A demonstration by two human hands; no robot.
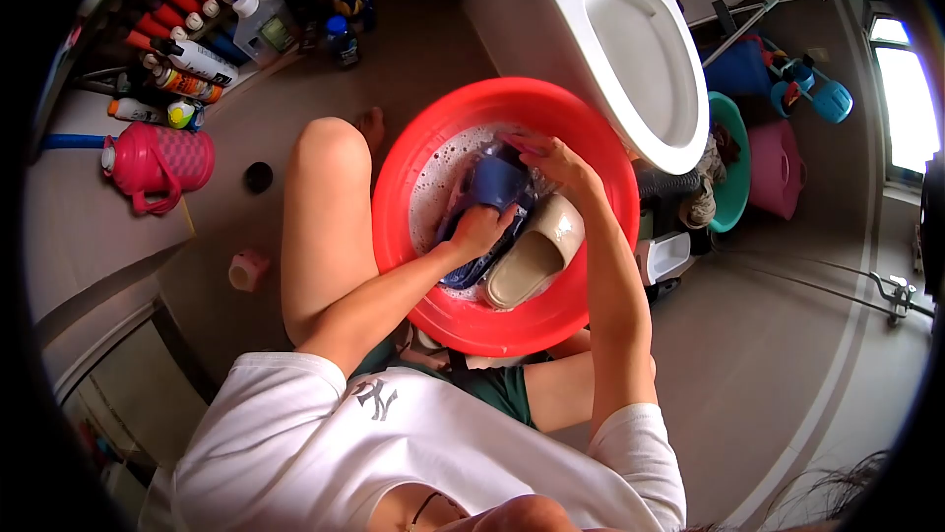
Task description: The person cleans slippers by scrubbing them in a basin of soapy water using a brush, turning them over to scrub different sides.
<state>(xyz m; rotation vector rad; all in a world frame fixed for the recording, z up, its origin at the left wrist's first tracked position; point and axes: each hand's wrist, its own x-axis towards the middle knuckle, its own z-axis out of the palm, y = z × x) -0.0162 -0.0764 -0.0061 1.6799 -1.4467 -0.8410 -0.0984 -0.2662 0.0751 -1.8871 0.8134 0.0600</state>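
A large red basin (600, 281) holds foamy water (433, 183) and stands between my bent legs. In it, my left hand (480, 230) grips a navy blue slipper (495, 183), with fingers at the opening under its strap. My right hand (563, 163) is closed at the slipper's far end. It holds a small pink brush-like item (529, 143), mostly covered by the fingers, so its exact kind is unclear. A beige slipper (536, 254) leans in the basin just right of the navy one, below my right hand, with no hand on it.
A white toilet (645, 69) stands close behind the basin on the right. Farther right are a teal basin (730, 163) and a pink bucket (776, 170). At left stand a pink jug (157, 163) and several bottles (202, 62). A pink cup-like object (248, 270) lies on the floor.
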